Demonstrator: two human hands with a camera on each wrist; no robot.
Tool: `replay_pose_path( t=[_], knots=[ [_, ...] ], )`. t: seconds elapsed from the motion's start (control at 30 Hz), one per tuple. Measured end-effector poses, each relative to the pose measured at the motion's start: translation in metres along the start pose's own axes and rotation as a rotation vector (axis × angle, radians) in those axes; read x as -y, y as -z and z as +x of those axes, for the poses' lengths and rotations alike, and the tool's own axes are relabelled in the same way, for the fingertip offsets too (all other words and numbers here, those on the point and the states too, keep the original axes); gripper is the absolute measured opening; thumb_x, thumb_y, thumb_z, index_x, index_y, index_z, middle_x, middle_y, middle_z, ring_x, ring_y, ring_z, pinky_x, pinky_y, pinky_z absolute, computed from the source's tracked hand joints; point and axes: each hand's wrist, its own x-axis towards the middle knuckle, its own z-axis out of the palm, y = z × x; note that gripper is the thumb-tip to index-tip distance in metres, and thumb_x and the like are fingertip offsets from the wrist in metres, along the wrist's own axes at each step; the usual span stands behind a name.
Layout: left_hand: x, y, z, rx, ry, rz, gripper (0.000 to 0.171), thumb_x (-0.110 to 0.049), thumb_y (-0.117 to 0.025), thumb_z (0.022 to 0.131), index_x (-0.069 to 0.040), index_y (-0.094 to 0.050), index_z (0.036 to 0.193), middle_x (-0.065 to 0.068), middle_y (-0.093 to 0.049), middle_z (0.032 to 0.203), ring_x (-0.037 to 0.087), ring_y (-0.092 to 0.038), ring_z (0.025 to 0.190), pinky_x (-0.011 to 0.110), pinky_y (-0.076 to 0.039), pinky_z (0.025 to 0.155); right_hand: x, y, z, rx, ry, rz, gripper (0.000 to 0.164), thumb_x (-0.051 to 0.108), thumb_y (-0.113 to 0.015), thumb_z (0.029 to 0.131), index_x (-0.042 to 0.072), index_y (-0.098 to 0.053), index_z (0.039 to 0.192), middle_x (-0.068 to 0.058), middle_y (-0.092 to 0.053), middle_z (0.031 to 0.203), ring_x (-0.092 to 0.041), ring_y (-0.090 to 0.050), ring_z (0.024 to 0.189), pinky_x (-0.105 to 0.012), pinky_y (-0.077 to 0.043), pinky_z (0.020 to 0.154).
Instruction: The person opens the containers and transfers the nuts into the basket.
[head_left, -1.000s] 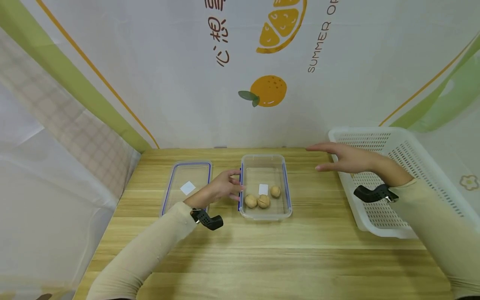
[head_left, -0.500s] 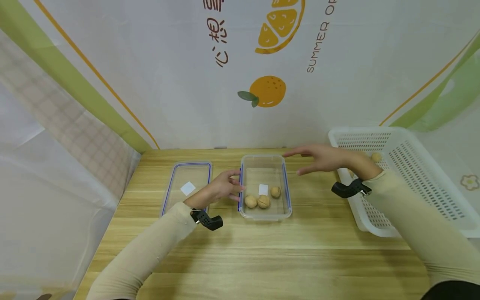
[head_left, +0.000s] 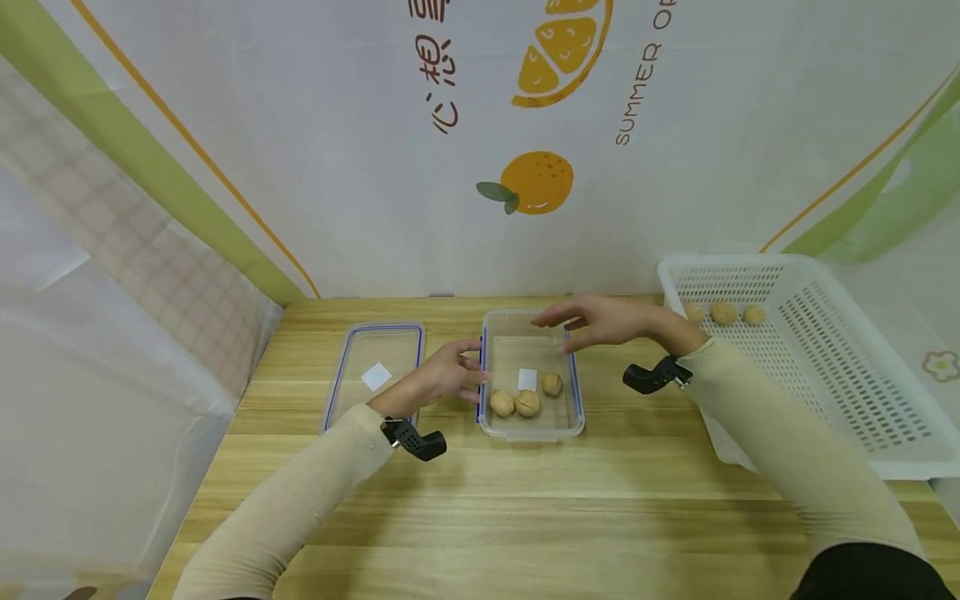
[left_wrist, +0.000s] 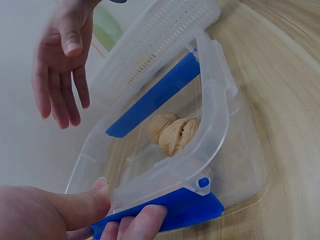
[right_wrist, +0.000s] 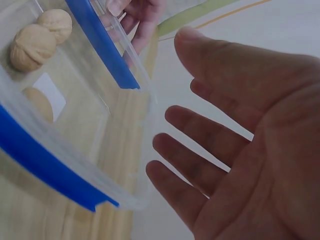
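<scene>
currently, left hand (head_left: 450, 371) is gripping the left side of a clear box (head_left: 517, 354) on the wood-grain table (head_left: 487, 517); left wrist view is showing the thumb lying at the rim, fingers curling against the blue latch (left_wrist: 187, 207) outside, so the side is being pinched between them. right hand (head_left: 600, 321) is hovering over the box's far right part, palm bare, fingers spreading with gaps showing between them, thumb standing well off; fingertips are keeping clear of the rim in the right wrist view.

three walnuts (head_left: 527, 404) are lying in the near half of the box: two touching, toward the near left corner, the third sitting apart to the right. a white square (head_left: 527, 380) is showing just beside them.

to the left, a blue-edged lid (head_left: 386, 346) is lying flat, partly behind the left forearm, with another white square (head_left: 377, 377) showing on it. to the right, a white perforated basket (head_left: 832, 333) is standing; three more walnuts (head_left: 723, 313) are resting in a row at its far left part. fruit-printed cloth (head_left: 360, 183) is hanging behind.
</scene>
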Motion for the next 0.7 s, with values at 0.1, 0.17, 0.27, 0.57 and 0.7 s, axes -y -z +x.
replay_pose_path(
  t=[0.1, 0.17, 0.27, 0.57, 0.7],
  knots=[
    [0.000, 0.000, 0.000, 0.000, 0.001, -0.002, 0.069, 0.009, -0.064, 0.096, 0.002, -0.031, 0.156, 0.018, -0.049, 0.114, 0.023, -0.063, 0.090, 0.036, -0.067, 0.075, -0.002, -0.004, 0.011, 0.027, 0.015, 0.040, 0.055, 0.015, -0.067, 0.100, -0.002, -0.047, 0.149, -0.020, -0.047, 0.152, -0.043, -0.043, 0.139, -0.052, -0.039, 0.119],
    [0.000, 0.000, 0.000, 0.002, 0.001, -0.003, 0.069, 0.009, -0.064, 0.096, 0.002, -0.031, 0.156, 0.018, -0.050, 0.114, 0.023, -0.063, 0.090, 0.036, -0.067, 0.075, -0.003, -0.007, 0.018, 0.045, 0.024, 0.061, 0.054, 0.014, -0.066, 0.101, -0.004, -0.047, 0.148, -0.021, -0.048, 0.151, -0.044, -0.045, 0.137, -0.051, -0.042, 0.117],
    [0.000, 0.001, 0.001, 0.004, -0.003, -0.005, 0.069, 0.009, -0.064, 0.096, 0.003, -0.031, 0.156, 0.019, -0.050, 0.115, 0.023, -0.063, 0.090, 0.036, -0.067, 0.075, -0.004, -0.012, 0.027, 0.069, 0.026, 0.069, 0.053, 0.013, -0.067, 0.100, -0.005, -0.048, 0.147, -0.022, -0.051, 0.148, -0.045, -0.048, 0.135, -0.049, -0.045, 0.116],
    [0.001, 0.002, 0.001, 0.016, -0.006, 0.007, 0.069, 0.006, -0.064, 0.097, 0.002, -0.030, 0.157, 0.028, -0.050, 0.127, 0.030, -0.065, 0.098, 0.039, -0.066, 0.078, -0.007, -0.032, 0.053, 0.131, -0.008, 0.130, 0.051, 0.009, -0.068, 0.099, -0.010, -0.050, 0.142, -0.028, -0.052, 0.143, -0.043, -0.052, 0.132, -0.041, -0.050, 0.112],
    [0.002, 0.003, 0.002, 0.019, -0.008, 0.012, 0.069, 0.005, -0.065, 0.097, 0.002, -0.030, 0.157, 0.029, -0.050, 0.129, 0.029, -0.065, 0.098, 0.040, -0.066, 0.080, -0.011, -0.041, 0.063, 0.161, 0.001, 0.114, 0.049, 0.009, -0.069, 0.097, -0.011, -0.054, 0.139, -0.027, -0.057, 0.137, -0.039, -0.056, 0.128, -0.037, -0.054, 0.107]
  ],
)
